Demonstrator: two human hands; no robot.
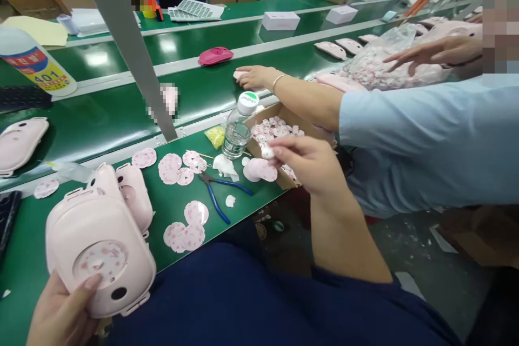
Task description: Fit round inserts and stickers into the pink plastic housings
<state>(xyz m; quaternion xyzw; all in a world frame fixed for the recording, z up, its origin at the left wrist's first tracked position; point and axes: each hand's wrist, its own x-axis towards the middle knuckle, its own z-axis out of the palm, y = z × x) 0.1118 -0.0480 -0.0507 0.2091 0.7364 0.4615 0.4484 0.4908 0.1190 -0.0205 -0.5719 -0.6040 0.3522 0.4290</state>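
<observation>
A pale pink plastic case [97, 227] with a round patterned disc set in its recess is gripped by my left hand [67, 311], thumb on its face near the disc. My right hand [312, 165] is raised beside a cardboard box [287, 178], pinching a small white piece [267, 152] between thumb and fingers. Many small pink and white pieces [275, 128] lie in that box. Two more pink cases [135, 194] rest behind the held one. Round pink patterned stickers [184, 235] lie on the green table, along with blue-handled pliers [219, 200].
A clear bottle [237, 130] stands by the box. Behind runs a green conveyor [194, 89] with a bright pink case [215, 55]. A metal post [125, 38] rises at left near a glue bottle [36, 62]. A co-worker's blue sleeve [421, 140] reaches in from the right.
</observation>
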